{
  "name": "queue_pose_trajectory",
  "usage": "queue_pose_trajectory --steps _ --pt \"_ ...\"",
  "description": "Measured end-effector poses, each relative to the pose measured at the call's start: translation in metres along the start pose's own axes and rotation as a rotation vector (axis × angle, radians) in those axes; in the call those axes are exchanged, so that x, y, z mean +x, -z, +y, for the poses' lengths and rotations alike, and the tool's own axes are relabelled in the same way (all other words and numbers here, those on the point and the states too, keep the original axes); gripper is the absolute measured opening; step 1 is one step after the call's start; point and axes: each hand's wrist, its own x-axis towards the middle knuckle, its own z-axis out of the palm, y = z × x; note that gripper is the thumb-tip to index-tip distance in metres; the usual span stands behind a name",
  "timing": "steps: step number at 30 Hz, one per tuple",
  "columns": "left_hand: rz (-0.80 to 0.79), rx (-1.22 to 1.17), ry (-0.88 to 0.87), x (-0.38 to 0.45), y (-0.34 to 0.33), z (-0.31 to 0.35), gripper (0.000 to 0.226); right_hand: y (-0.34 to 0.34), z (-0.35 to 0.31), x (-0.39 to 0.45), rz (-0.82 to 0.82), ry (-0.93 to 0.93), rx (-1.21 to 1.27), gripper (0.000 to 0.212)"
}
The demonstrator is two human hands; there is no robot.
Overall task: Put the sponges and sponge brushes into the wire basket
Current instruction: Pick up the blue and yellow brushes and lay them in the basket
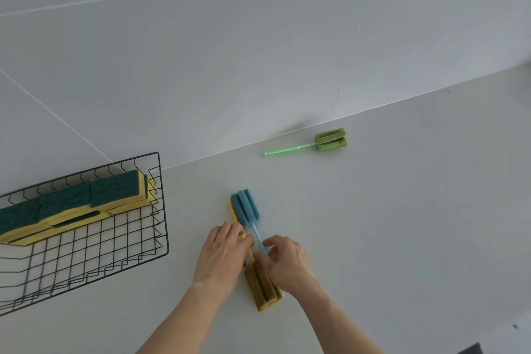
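Note:
A black wire basket [149,250] stands at the left with several green-and-yellow sponges [86,201] stacked along its far side. In the middle of the counter lie a blue sponge brush [245,207] and a yellow sponge brush [263,286], their handles side by side and heads at opposite ends. My left hand [221,256] pinches the yellow handle. My right hand [287,261] pinches the blue handle just above the yellow head. A green sponge brush [330,140] lies alone farther back on the right, near the wall.
The white counter meets a tiled wall [258,52] running diagonally behind the brushes. A dark object [471,349] shows at the bottom right corner, and a rounded grey shape [527,86] at the right edge.

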Motion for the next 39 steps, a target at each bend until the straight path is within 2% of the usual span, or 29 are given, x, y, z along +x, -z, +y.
queue_pose_trajectory --steps 2,4,7,9,12,15,19,22,27,32,39 --pt "0.024 0.057 -0.010 -0.001 -0.001 -0.001 0.047 -0.001 -0.004 -0.005 -0.055 0.035 -0.018 0.066" --pt "0.051 0.099 -0.026 0.000 -0.001 -0.005 0.061 -0.005 -0.008 -0.009 -0.078 0.062 -0.068 0.077" --pt "0.059 0.140 -0.097 0.009 -0.001 -0.014 0.078 -0.011 -0.014 -0.012 -0.061 0.074 -0.143 0.075" --pt "0.010 0.176 -0.159 0.017 0.001 -0.022 0.084 -0.014 -0.016 -0.013 -0.076 0.077 -0.144 0.071" --pt "-0.085 0.251 -0.197 0.022 0.003 -0.036 0.071 -0.014 -0.015 -0.013 -0.104 0.099 -0.157 0.064" --pt "-0.163 0.229 -0.147 0.015 0.005 -0.045 0.056 -0.006 -0.010 -0.011 -0.088 0.150 -0.208 0.060" --pt "-0.189 0.157 -0.124 0.002 0.006 -0.045 0.070 -0.001 -0.007 -0.013 -0.119 0.239 -0.330 0.061" --pt "-0.194 0.106 -0.134 -0.005 0.013 -0.048 0.061 0.000 -0.003 -0.016 -0.139 0.282 -0.406 0.068" --pt "-0.197 0.116 -0.163 -0.013 0.024 -0.051 0.053 0.005 -0.004 -0.021 -0.120 0.298 -0.447 0.061" --pt "-0.151 0.057 -0.181 -0.022 0.032 -0.049 0.050 0.022 -0.011 -0.028 -0.081 0.277 -0.372 0.056" --pt "0.097 -0.060 -0.191 -0.043 0.081 -0.077 0.050 0.065 -0.072 -0.038 0.014 0.365 -0.386 0.049"
